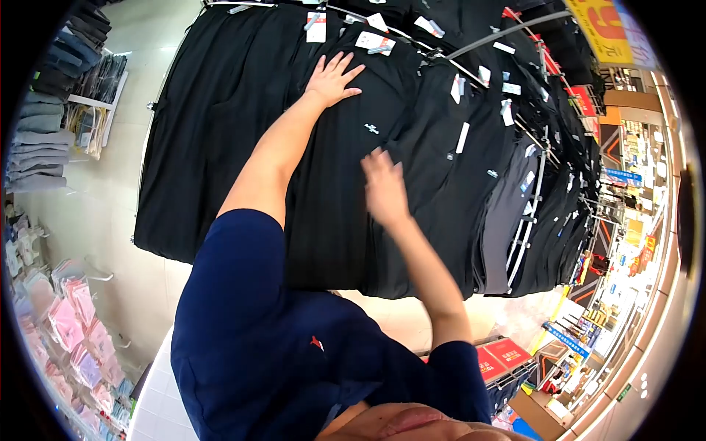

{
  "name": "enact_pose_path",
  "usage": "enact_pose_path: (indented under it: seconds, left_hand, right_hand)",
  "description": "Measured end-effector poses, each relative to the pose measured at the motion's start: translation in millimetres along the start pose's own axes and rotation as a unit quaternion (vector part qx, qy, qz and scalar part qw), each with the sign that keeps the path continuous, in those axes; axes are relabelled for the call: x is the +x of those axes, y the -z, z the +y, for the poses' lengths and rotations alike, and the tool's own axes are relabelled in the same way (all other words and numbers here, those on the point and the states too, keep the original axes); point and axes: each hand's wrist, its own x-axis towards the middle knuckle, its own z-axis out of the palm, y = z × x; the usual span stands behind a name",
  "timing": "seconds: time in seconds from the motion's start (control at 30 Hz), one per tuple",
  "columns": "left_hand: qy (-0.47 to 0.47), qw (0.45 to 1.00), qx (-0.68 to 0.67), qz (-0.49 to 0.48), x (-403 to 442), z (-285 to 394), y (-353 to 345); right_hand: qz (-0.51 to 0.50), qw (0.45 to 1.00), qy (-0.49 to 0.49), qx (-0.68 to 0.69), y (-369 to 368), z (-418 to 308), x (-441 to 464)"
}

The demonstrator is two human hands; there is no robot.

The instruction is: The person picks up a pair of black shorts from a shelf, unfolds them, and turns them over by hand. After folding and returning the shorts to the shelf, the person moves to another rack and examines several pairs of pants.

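Observation:
My left hand [334, 79] lies flat with its fingers spread on a pair of black trousers [331, 162], just below a white-and-orange paper tag [375, 43] at the waist. Lower down and to the right, my right hand [384, 187] is over the same dark row of clothing, slightly blurred. Its fingers are stretched out, and nothing shows in them; whether it touches the cloth I cannot tell. Between the hands a small white logo [372, 128] marks the black fabric. A white strip sticker [462, 137] is on the trousers to the right.
More black trousers hang close together on a metal rack [533, 213], with a grey pair [507, 213] at right. Folded jeans [37, 140] are stacked at far left, above pink packaged goods [66, 316]. Red boxes [507, 353] stand behind my right elbow. A yellow sign [599, 29] hangs upper right.

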Motion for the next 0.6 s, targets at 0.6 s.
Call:
enact_pose_path:
  seconds: [0.6]
  left_hand:
    - [-0.039, 0.972, -0.178, -0.145, -395, 128, 109]
  right_hand:
    - [-0.017, 0.964, -0.133, 0.231, -66, -92, -211]
